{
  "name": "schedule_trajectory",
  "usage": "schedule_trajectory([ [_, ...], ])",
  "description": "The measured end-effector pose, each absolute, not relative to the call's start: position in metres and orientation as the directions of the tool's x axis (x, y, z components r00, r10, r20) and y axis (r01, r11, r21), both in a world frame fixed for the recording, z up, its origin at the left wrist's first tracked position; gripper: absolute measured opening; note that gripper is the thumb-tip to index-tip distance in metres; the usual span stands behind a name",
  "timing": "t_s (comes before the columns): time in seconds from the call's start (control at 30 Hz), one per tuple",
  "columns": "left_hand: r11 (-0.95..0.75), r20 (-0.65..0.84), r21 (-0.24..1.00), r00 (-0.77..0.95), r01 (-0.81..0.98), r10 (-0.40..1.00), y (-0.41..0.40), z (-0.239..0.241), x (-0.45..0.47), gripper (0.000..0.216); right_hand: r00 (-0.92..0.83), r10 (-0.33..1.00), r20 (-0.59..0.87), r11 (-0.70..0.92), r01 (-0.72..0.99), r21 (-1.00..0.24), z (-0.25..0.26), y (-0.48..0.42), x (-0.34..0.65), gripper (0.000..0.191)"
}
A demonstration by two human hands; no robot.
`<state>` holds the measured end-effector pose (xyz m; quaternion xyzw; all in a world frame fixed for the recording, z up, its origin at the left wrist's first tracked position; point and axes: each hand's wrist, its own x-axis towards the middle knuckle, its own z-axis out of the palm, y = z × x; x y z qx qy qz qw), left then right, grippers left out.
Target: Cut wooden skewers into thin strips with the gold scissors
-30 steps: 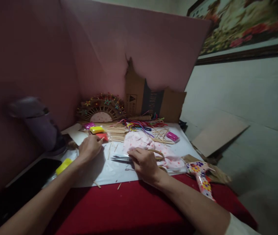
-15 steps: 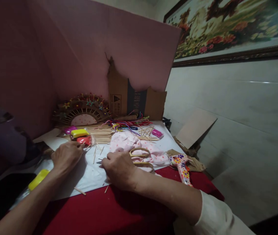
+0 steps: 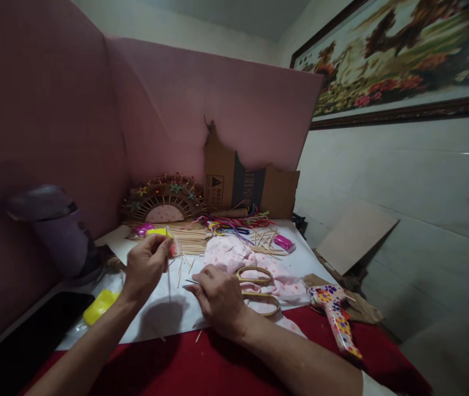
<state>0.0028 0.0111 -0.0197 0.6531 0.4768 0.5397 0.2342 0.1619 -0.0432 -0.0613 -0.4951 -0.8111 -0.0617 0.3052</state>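
My left hand [image 3: 146, 267] is raised above the white paper sheet [image 3: 172, 305], its fingers pinched on a thin wooden stick [image 3: 168, 275] that hangs almost upright. My right hand [image 3: 218, 297] rests on the sheet, fingers curled over the blades of gold-handled scissors [image 3: 259, 286]; I cannot make out whether it grips them. The scissors' handles lie on a pink dotted cloth [image 3: 238, 256]. A mat of wooden sticks [image 3: 191, 236] lies just behind, with yellow, pink and red clay packets [image 3: 158, 234] beside my left hand.
A decorated stick fan [image 3: 162, 195] and torn cardboard [image 3: 246, 184] stand against the pink partition. Coloured pipe cleaners [image 3: 234, 223], a floral glue gun [image 3: 336, 316], a purple lamp [image 3: 55, 231], a yellow packet [image 3: 98, 307] and a dark slab [image 3: 23, 330] surround the sheet on the red tablecloth.
My left hand has lifted off the sheet with a stick pinched in its fingers. My right hand stays by the scissors' blades. The camera view has shifted.
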Motion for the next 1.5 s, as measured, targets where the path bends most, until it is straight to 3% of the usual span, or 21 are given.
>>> schedule_trajectory([
  [0.13, -0.382, 0.374, 0.923, 0.147, 0.034, 0.916, 0.003, -0.013, 0.014, 0.021, -0.221, 0.821, 0.527, 0.487, 0.752, -0.444, -0.048, -0.041, 0.153, 0.023],
  [0.2, -0.382, 0.380, 0.924, 0.165, -0.020, 0.910, 0.003, -0.010, 0.018, 0.022, -0.199, 0.864, 0.463, 0.461, 0.683, -0.566, -0.043, -0.036, 0.149, 0.012],
  [0.33, -0.401, 0.401, 0.916, 0.147, -0.032, 0.904, 0.010, -0.007, 0.026, 0.024, -0.154, 0.892, 0.425, 0.433, 0.564, -0.703, -0.046, -0.024, 0.146, 0.018],
  [0.47, -0.433, 0.427, 0.901, 0.143, 0.016, 0.893, 0.016, -0.018, 0.034, 0.024, -0.099, 0.865, 0.493, 0.458, 0.560, -0.691, -0.062, -0.021, 0.150, 0.018],
  [0.77, -0.425, 0.426, 0.904, 0.116, -0.041, 0.897, 0.004, -0.054, 0.034, 0.022, -0.165, 0.805, 0.570, 0.530, 0.632, -0.565, -0.078, -0.026, 0.156, 0.020],
  [0.97, -0.444, 0.447, 0.893, 0.029, -0.071, 0.894, -0.001, -0.053, 0.034, 0.026, -0.157, 0.814, 0.559, 0.531, 0.591, -0.607, -0.081, -0.027, 0.153, 0.017],
  [1.4, -0.471, 0.472, 0.881, 0.024, -0.037, 0.881, -0.002, -0.056, 0.034, 0.023, -0.175, 0.823, 0.541, 0.546, 0.507, -0.667, -0.085, -0.027, 0.152, 0.017],
  [1.5, -0.484, 0.484, 0.875, -0.008, -0.020, 0.875, 0.000, -0.054, 0.032, 0.026, -0.104, 0.821, 0.561, 0.535, 0.481, -0.694, -0.084, -0.028, 0.153, 0.017],
])
